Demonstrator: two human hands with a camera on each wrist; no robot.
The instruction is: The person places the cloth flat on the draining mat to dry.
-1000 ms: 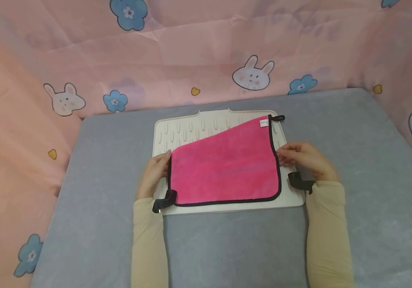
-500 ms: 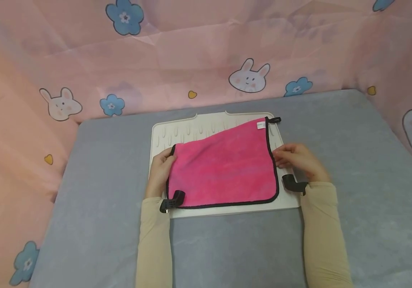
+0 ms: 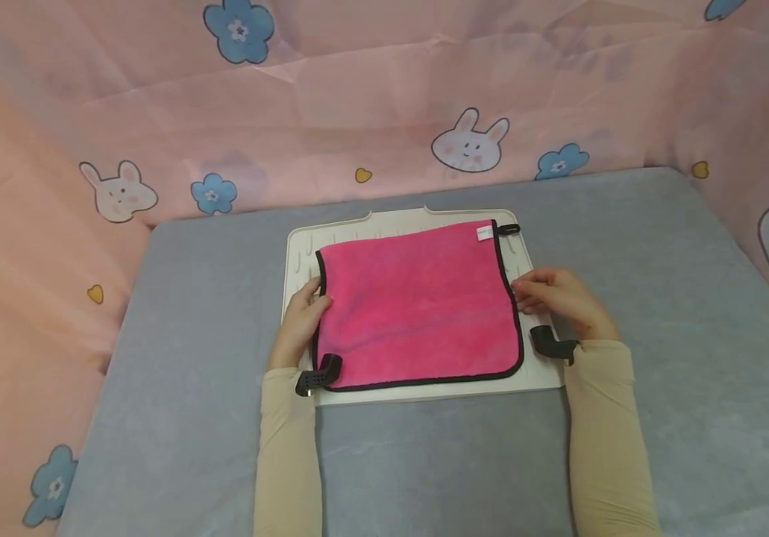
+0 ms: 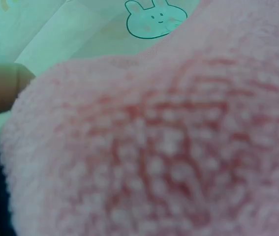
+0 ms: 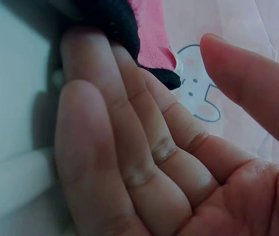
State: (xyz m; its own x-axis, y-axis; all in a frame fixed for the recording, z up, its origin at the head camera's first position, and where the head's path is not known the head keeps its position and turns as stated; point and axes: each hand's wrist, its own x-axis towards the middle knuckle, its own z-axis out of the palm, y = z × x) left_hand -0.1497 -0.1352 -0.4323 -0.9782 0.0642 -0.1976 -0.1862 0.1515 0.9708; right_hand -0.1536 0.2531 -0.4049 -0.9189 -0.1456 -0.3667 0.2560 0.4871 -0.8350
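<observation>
A pink plush cleaning cloth (image 3: 418, 306) with black binding lies over the mat, a hanging loop (image 3: 509, 229) and white label at its far right corner. My left hand (image 3: 298, 321) holds its left edge, thumb on top and the other fingers partly hidden at the edge. In the left wrist view the cloth (image 4: 154, 142) fills most of the picture, with one finger (image 4: 4, 88) at the left. On the other side, my right hand (image 3: 562, 298) has its fingertips at the right edge. The right wrist view shows its thumb (image 5: 242, 73) apart from the loosely bent fingers (image 5: 139, 132).
Under the cloth is a cream mat (image 3: 424, 397) with raised oval ribs and a rim. It rests on a grey cloth-covered table (image 3: 438, 470). Pink curtains (image 3: 330, 97) printed with rabbits and flowers stand behind and at both sides. Each wrist carries a small black camera mount (image 3: 552, 344).
The cloth's far left part has been unfolded away from me, so its top edge now runs nearly level. My left hand has shifted right onto its edge. The right hand has barely moved.
</observation>
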